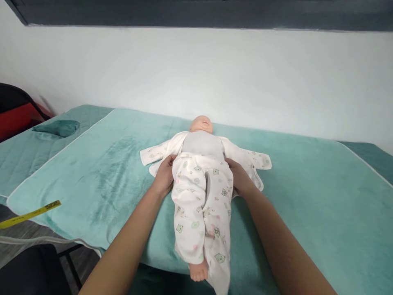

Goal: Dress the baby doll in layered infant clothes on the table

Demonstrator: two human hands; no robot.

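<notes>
Nearest us: one bare foot (198, 271) poking from the printed trousers (199, 196). Next, our left hand (164, 176) and right hand (241, 178), fingers curled, each gripping the trousers' waist at a hip. Beyond: the open jacket (245, 157) spread under the doll (202, 143), which lies face-up mid-way along the teal blanket (92, 180).

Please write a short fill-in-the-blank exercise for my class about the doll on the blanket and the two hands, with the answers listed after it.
1. The doll lies on its ____ on the teal blanket.
2. The left hand and the right hand hold the printed trousers at the ____.
3. One bare ____ sticks out of a trouser leg.
4. A ____ tape measure lies near the blanket's left edge.

Missing words: back, waist, foot, yellow.
</notes>
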